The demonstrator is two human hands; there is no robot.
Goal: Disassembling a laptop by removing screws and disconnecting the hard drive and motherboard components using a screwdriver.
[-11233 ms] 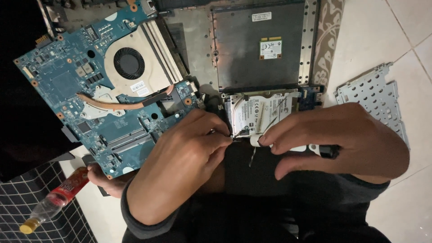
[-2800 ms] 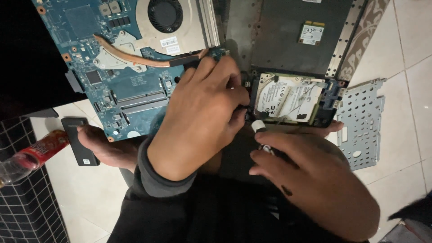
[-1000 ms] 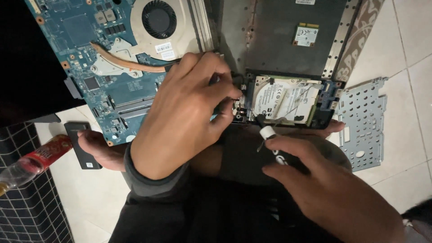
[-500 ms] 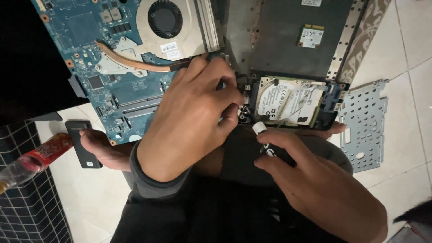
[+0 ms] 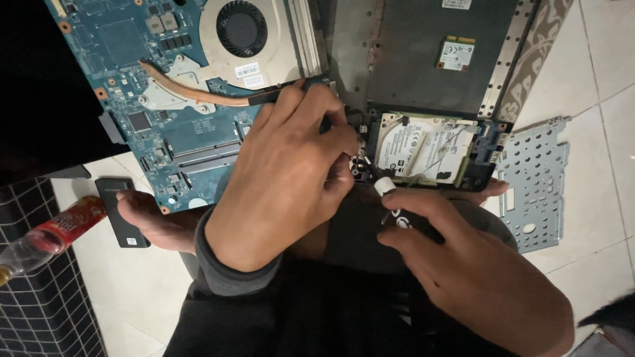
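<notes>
Blue circuit board (image 5: 165,112) and grey chassis (image 5: 417,59) of an opened laptop lie across a person's lap, above pale floor tiles (image 5: 608,59). The left hand (image 5: 284,178) is clenched at the corner of the hard drive (image 5: 423,149), fingertips pinching some small part there, too hidden to name, apparently to steady it. The right hand (image 5: 476,271) grasps a white-tipped screwdriver (image 5: 387,192), its fingers curled round the dark handle; the tool's long axis runs from five o'clock up to eleven o'clock, tip aimed at the drive's near-left corner. The drive sits in its bay at the chassis's six o'clock edge, long axis lying nine to three. A perforated metal bracket (image 5: 536,178) rests at three o'clock, a black stick-shaped device (image 5: 122,211) and a plastic bottle (image 5: 46,235) at nine o'clock.
</notes>
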